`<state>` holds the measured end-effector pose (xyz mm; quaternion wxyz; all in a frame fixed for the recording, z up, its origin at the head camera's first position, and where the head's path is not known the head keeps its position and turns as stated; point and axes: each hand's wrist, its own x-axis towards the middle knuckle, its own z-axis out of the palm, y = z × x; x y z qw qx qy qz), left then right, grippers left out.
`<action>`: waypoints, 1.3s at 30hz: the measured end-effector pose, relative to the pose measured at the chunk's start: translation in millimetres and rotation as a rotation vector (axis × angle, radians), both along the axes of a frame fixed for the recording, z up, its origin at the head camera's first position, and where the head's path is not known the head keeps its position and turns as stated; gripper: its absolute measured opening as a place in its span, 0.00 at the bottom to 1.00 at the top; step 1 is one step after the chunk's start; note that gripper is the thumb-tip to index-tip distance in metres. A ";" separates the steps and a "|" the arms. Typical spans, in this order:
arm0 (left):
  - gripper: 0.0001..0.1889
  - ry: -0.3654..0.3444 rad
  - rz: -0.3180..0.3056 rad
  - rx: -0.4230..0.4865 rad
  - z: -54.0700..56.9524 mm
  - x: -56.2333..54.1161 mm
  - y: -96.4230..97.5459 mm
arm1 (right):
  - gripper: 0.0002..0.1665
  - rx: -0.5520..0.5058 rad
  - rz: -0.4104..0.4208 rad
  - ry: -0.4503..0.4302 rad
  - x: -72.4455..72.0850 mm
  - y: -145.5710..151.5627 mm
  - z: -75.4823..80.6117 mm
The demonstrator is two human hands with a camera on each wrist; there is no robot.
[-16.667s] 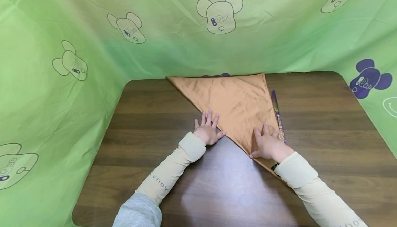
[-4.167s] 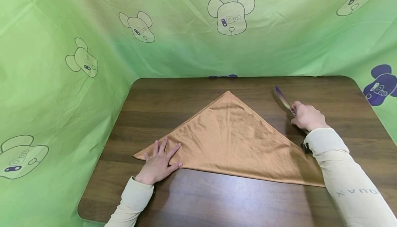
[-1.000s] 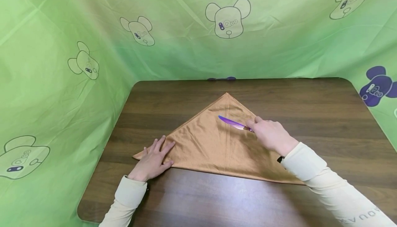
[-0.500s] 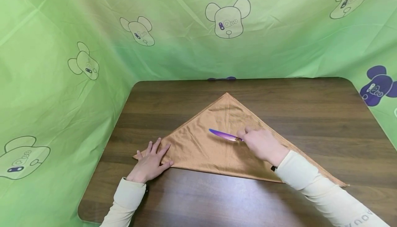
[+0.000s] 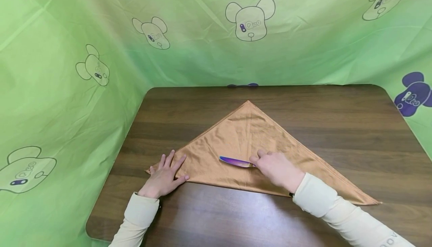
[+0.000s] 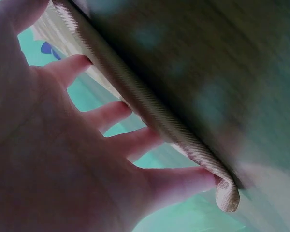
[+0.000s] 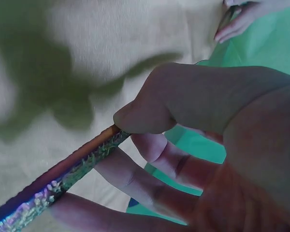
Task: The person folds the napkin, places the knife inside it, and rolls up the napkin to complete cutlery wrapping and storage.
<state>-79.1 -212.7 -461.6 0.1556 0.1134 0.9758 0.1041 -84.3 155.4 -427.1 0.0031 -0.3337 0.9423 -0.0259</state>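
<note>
A satiny copper-coloured cloth (image 5: pixel 222 138), folded into a triangle, lies with its point toward the back of the table. My left hand (image 5: pixel 162 179) rests with spread fingers on its left corner; in the left wrist view the fingertips touch the cloth's folded edge (image 6: pixel 150 108). Over the middle of the cloth, my right hand (image 5: pixel 278 168) pinches a table knife (image 5: pixel 236 162) with a purple-blue iridescent blade pointing left. The right wrist view shows its patterned handle (image 7: pixel 63 181) between thumb and fingers, with a shadow falling on the cloth below.
The dark wood-grain table (image 5: pixel 320 115) has rounded corners. A green curtain (image 5: pixel 189 59) printed with bear-head drawings surrounds its back and sides. The cloth's right corner reaches toward the table's right side, beside my right sleeve (image 5: pixel 324 198).
Earlier, my right hand picked up the knife from the table right of the cloth. Over the last second it has carried the knife left and nearer me. My left hand has barely moved.
</note>
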 end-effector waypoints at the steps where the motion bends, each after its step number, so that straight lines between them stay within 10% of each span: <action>1: 0.37 0.001 -0.001 0.001 -0.3 -0.1 -0.1 | 0.14 -0.003 0.005 0.008 1.3 -0.9 -1.3; 39: 0.37 0.003 -0.004 0.001 -3.1 -1.0 0.0 | 0.10 -0.051 0.061 0.061 27.2 -14.0 -22.3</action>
